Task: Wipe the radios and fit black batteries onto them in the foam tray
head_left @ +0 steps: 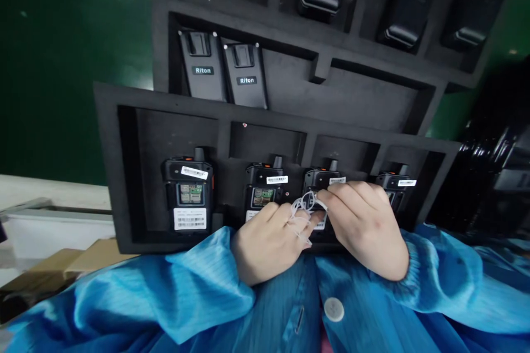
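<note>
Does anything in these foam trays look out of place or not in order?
Nothing looks damaged or spilled. One uneven thing: the middle tray holds only two black covers, both at its left end. In the near tray, four radios sit evenly. Both hands finger a loose white cord.

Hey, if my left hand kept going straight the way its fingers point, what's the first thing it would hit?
Probably the right hand: the left hand points rightward, and both already pinch the same clear plastic loops over the third black handset. Depth is unclear.
</note>
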